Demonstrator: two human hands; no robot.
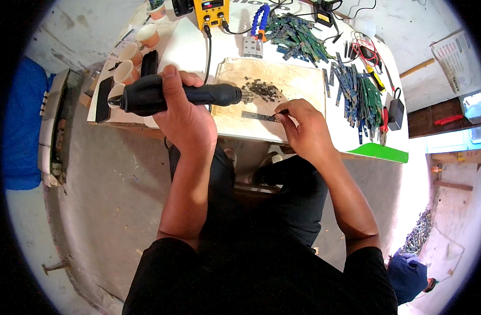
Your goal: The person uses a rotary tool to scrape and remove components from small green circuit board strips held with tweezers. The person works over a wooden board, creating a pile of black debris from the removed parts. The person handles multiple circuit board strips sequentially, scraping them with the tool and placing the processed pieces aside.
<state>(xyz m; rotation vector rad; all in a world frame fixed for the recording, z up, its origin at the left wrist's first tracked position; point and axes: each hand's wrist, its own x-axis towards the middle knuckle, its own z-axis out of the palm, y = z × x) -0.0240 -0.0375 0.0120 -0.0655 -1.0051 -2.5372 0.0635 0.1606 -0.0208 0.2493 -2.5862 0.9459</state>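
My left hand is wrapped round a black hot-air gun, held level with its metal nozzle facing right. Between the thumb and fingers of my right hand is the right end of a narrow dark circuit board strip. The strip lies low over the near part of a stained cardboard mat; whether it touches the mat I cannot tell. Just beyond the nozzle, small black chips lie scattered in a pile on the mat.
A yellow soldering station stands at the back, beside a metal block with a blue flexible hose. Heaps of board strips lie behind and right. Paper cups and a phone line the left; red-handled pliers lie right.
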